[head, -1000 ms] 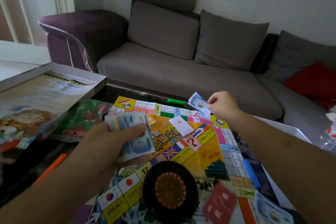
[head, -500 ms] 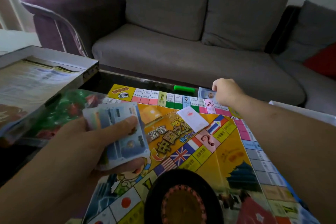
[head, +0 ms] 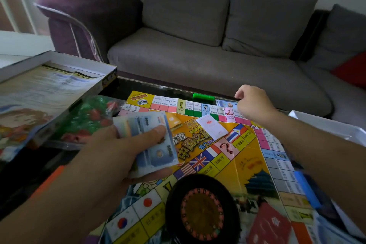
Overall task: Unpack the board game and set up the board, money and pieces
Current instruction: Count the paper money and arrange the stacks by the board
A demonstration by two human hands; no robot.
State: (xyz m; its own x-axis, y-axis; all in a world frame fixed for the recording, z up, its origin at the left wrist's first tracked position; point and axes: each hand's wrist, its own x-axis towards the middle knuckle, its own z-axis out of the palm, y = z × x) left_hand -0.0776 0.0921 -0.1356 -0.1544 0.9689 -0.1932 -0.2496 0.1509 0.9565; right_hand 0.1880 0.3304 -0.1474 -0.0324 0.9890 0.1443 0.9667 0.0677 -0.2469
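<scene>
The colourful game board (head: 247, 164) lies open on the dark table. My left hand (head: 111, 156) grips a stack of paper money (head: 150, 140) above the board's left side, thumb on top. My right hand (head: 253, 103) is at the board's far edge with curled fingers on the right end of a blue note (head: 224, 103), which lies flat on the board. A white card (head: 213, 127) rests near the middle. A black roulette wheel (head: 202, 212) and a red card deck (head: 269, 226) sit on the near part.
The open game box (head: 49, 89) holds a printed sheet at the left, with a bag of green and red pieces (head: 89, 119) beside it. A green bar (head: 203, 96), a blue bar (head: 306, 190) and an orange bar (head: 47, 182) lie around the board. A grey sofa (head: 198, 61) stands behind.
My right hand has carried the blue note down from the air to the board's far edge, where it now lies flat. My left hand keeps the money stack.
</scene>
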